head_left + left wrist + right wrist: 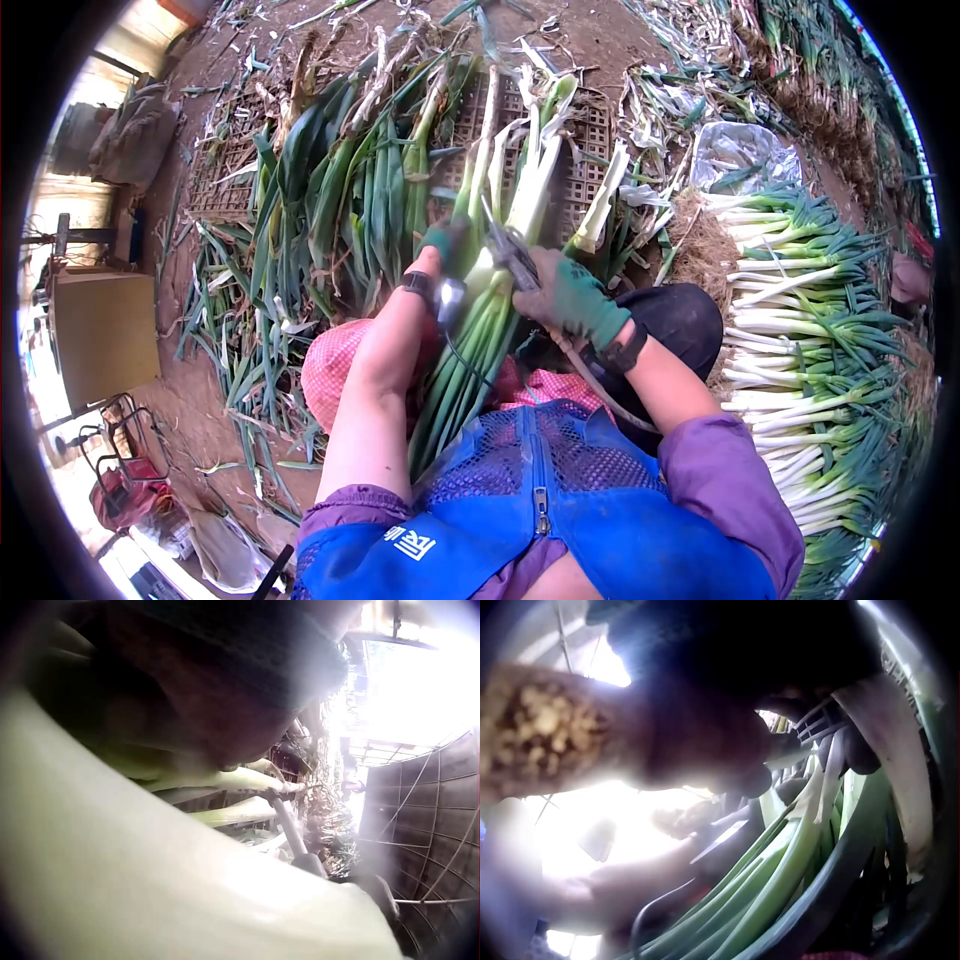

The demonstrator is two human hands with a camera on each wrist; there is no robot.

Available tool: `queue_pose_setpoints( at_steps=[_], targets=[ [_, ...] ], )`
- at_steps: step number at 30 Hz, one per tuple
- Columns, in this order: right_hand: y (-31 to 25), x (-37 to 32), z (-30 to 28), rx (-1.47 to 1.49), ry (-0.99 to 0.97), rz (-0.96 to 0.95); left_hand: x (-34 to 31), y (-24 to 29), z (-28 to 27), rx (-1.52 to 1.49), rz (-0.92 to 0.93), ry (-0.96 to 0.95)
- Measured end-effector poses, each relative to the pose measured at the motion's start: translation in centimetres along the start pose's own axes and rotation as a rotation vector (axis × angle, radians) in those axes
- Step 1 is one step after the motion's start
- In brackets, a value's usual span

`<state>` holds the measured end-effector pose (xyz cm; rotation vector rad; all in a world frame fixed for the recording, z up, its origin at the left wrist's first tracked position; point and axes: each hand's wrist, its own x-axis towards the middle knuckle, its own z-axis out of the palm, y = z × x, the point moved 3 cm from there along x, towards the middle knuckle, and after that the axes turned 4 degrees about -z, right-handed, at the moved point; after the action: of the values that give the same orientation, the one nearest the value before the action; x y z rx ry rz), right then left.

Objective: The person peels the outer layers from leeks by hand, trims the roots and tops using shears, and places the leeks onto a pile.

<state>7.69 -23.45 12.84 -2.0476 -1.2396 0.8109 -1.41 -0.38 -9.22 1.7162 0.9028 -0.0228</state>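
Observation:
In the head view, my gloved left hand (440,242), slightly blurred, grips a bunch of large green onions (478,335), their pale stalks pointing away from me and green leaves lying back across the lap. My gloved right hand (572,292) holds a grey nozzle tool (512,256) with a hose, just right of the bunch. The left wrist view shows my left hand (225,690) dark above the stalks, with the tool's rod (289,825) beyond a large pale blurred surface. Leaves (780,877) fan out below my right hand (705,735) in the right wrist view.
Untrimmed onions (345,190) lie over a woven mat (585,185) ahead and left. Cleaned white onions (790,370) are stacked in a long row at the right, near a silvery plastic bag (745,155). A box (105,335) stands far left.

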Motion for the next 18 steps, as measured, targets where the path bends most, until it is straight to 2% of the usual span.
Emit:
queue_pose_setpoints(
  at_steps=[1, 4, 6, 7, 8, 10, 12, 17, 18],
  targets=[
    [1.2, 1.3, 0.4, -0.017, 0.0, -0.008, 1.1, -1.4, 0.3, 0.047, 0.038, 0.005],
    [0.7, 5.2, -1.4, -0.044, -0.151, 0.194, 2.5, -3.3, 0.6, 0.033, -0.049, 0.022],
    [-1.7, 6.6, -4.1, -0.006, -0.196, 0.285, -1.0, 2.2, -0.4, 0.002, -0.345, 0.036],
    [-0.7, 8.0, -3.3, -0.059, -0.113, 0.268, -0.7, 2.0, -0.5, 0.026, -0.355, 0.047],
    [0.6, 9.0, -3.3, -0.058, -0.12, 0.296, -0.6, 1.8, -0.4, 0.018, -0.351, 0.047],
    [-0.3, 10.4, -4.5, -0.054, -0.133, 0.351, -0.9, 1.7, -0.2, 0.004, -0.342, 0.048],
    [0.2, 12.2, -5.0, -0.127, -0.076, 0.312, -0.6, 0.7, 0.1, 0.15, -0.099, 0.031],
    [1.4, 15.9, -5.7, -0.312, -0.064, 0.317, 0.0, -0.5, 0.6, 0.065, -0.099, 0.019],
    [1.1, 16.1, -5.8, -0.347, -0.068, 0.324, 0.0, -0.2, 0.6, 0.05, -0.179, 0.03]
  ],
)
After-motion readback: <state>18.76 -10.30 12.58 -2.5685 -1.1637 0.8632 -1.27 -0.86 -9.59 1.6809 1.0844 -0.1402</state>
